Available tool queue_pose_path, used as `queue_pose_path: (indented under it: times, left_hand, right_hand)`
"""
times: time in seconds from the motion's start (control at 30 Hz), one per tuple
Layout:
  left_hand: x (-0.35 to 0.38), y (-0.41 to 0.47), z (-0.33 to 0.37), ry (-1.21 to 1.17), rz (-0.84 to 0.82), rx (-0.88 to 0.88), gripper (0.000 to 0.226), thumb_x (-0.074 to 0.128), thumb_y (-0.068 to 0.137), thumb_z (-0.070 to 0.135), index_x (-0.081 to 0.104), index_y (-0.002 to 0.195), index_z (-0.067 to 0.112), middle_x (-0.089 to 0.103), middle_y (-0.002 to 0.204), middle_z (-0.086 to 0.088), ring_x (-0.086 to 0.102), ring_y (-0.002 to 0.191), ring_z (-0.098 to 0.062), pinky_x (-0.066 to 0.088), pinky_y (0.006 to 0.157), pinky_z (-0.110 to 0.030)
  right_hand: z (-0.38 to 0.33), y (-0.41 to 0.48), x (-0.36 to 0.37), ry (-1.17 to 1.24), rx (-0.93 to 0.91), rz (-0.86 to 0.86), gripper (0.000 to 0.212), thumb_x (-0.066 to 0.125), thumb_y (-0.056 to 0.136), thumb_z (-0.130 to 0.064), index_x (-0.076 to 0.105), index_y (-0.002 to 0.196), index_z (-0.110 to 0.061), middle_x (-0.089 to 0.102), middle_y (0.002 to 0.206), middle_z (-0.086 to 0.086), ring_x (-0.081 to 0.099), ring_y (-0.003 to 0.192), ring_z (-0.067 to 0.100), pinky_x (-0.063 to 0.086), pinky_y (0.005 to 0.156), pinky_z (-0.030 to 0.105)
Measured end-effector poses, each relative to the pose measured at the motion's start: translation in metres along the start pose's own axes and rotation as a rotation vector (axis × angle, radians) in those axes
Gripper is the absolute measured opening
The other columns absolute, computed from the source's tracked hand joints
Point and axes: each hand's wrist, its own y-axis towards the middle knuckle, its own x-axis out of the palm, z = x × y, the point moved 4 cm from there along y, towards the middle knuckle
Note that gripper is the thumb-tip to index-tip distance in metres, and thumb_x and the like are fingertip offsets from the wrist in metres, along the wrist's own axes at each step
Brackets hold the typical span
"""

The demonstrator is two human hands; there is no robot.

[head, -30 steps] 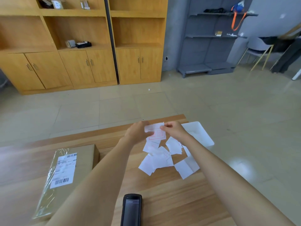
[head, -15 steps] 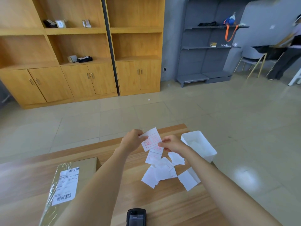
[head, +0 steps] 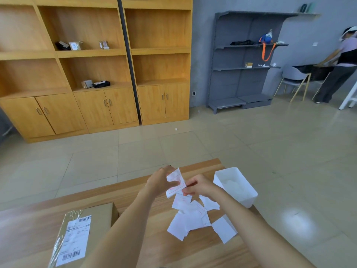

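Pinching with fingers (head: 190,185) of left hand (head: 159,182) and right hand (head: 201,187): white red-printed paper slip (head: 176,183), long axis near upright; white plastic bin (head: 249,199) at far right corner of surface (head: 201,167), nearer right hand.

**Around the worktop**

A brown cardboard parcel (head: 100,215) lies on the left part of the worktop (head: 29,238). It is wrapped in clear film and has a white barcode label (head: 74,242) on top. Beyond the worktop's far edge spreads a pale tiled floor (head: 251,151) with a tiny white scrap (head: 176,129) on it. Across that floor, facing the worktop, stand wooden cabinets (head: 154,105) whose open shelves hold a few small boxes. Beyond the worktop's far right corner is a grey metal rack (head: 245,84) with an orange strap (head: 267,52) hanging from one shelf. Well off to the worktop's right, a person (head: 340,66) bends over a dark table near a grey chair (head: 293,78).
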Motion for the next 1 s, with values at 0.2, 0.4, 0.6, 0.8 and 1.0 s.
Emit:
queue_pose_path:
  times: [0.2, 0.4, 0.6, 0.8, 1.0]
  left_hand:
    - [0.003, 0.002, 0.000, 0.009, -0.027, 0.018, 0.069, 0.076, 0.076, 0.044, 0.046, 0.134, 0.022, 0.057, 0.126, 0.002, 0.053, 0.116, -0.017, 0.046, 0.096, -0.034]
    - [0.008, 0.001, 0.000, 0.012, -0.053, 0.018, 0.067, 0.074, 0.079, 0.041, 0.045, 0.136, 0.020, 0.058, 0.127, 0.000, 0.054, 0.117, -0.016, 0.045, 0.094, -0.029]
    - [0.009, 0.002, 0.002, 0.028, -0.048, -0.008, 0.066, 0.073, 0.078, 0.047, 0.045, 0.131, 0.020, 0.055, 0.124, -0.002, 0.054, 0.112, -0.018, 0.045, 0.095, -0.033]
    - [0.006, 0.003, 0.014, 0.038, -0.087, 0.022, 0.031, 0.071, 0.080, 0.047, 0.060, 0.083, 0.019, 0.062, 0.093, 0.006, 0.060, 0.092, -0.016, 0.047, 0.080, -0.030]
    - [0.009, 0.007, 0.014, -0.009, -0.103, 0.022, 0.030, 0.070, 0.082, 0.045, 0.068, 0.083, 0.015, 0.065, 0.092, 0.002, 0.059, 0.089, -0.014, 0.042, 0.073, -0.025]
  right_hand:
    - [0.002, 0.000, -0.004, 0.007, -0.026, 0.012, 0.018, 0.064, 0.088, -0.004, 0.069, 0.101, 0.008, 0.069, 0.080, 0.007, 0.065, 0.070, 0.005, 0.051, 0.067, 0.012]
    - [0.003, -0.001, -0.007, 0.008, -0.027, -0.003, 0.020, 0.065, 0.088, -0.008, 0.070, 0.102, 0.006, 0.069, 0.080, 0.005, 0.066, 0.069, 0.002, 0.048, 0.064, 0.011]
    - [0.003, 0.001, -0.001, 0.010, -0.037, -0.012, 0.020, 0.066, 0.089, -0.013, 0.071, 0.103, 0.001, 0.069, 0.079, 0.001, 0.067, 0.072, 0.004, 0.052, 0.073, 0.015]
    - [0.001, 0.002, 0.000, -0.005, -0.035, -0.009, 0.020, 0.067, 0.087, -0.008, 0.070, 0.104, 0.002, 0.069, 0.077, 0.000, 0.066, 0.069, 0.001, 0.048, 0.064, 0.010]
    - [-0.007, 0.000, -0.003, -0.042, -0.036, -0.017, 0.012, 0.069, 0.084, -0.004, 0.070, 0.079, -0.015, 0.061, 0.066, -0.010, 0.055, 0.062, 0.001, 0.038, 0.056, 0.009]
